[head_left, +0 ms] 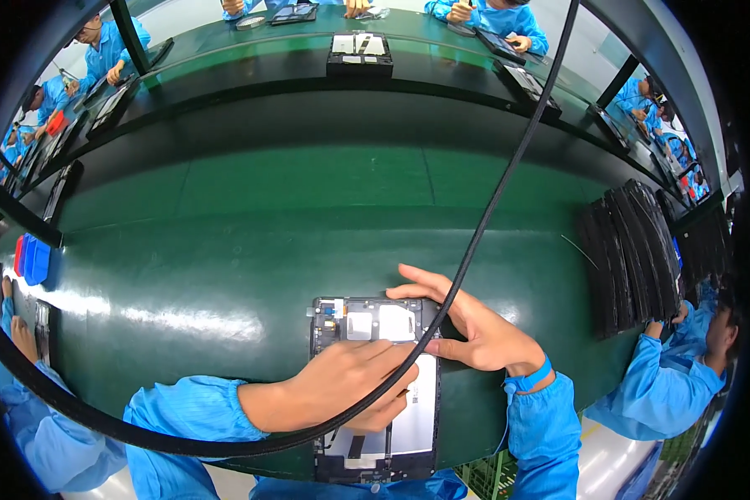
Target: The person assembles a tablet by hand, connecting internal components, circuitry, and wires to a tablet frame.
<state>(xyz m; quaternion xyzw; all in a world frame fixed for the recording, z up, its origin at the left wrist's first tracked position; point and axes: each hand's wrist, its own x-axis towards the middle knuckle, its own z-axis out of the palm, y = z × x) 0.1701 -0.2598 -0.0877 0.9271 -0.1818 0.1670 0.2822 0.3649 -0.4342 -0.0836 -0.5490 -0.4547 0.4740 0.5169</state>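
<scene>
A: While both hands sit on the tablet [375, 379], what's around it?

B: Green belt [250, 250], glossy, curved by the lens. Tablet lies face down at the near edge, back off, dark frame w/ white and grey panels inside. Left hand [342, 387] lies flat across the middle, fingers loosely curled, pressing, not clamping anything. Right hand [475, 329] is spread open, fingertips on the top right corner.

A: Anything in the way?

B: Black cable [508, 162], thin, round, hangs from top right, sweeps down across the right hand and tablet, then loops left along the bottom. Covers part of the frame.

A: Other stuff?

B: Stack of black flat trays [633, 250] standing on edge, right side, well apart from the tablet; a co-worker's hand [671, 315] at its base. Blue and red blocks [32, 258] at the left edge. Far side, another tablet [359, 52] in a black holder, more people in blue sleeves beyond. Can't tell what they hold.

A: Sleeves?

B: Blue, smooth fabric, elastic cuff on the right wrist.
</scene>
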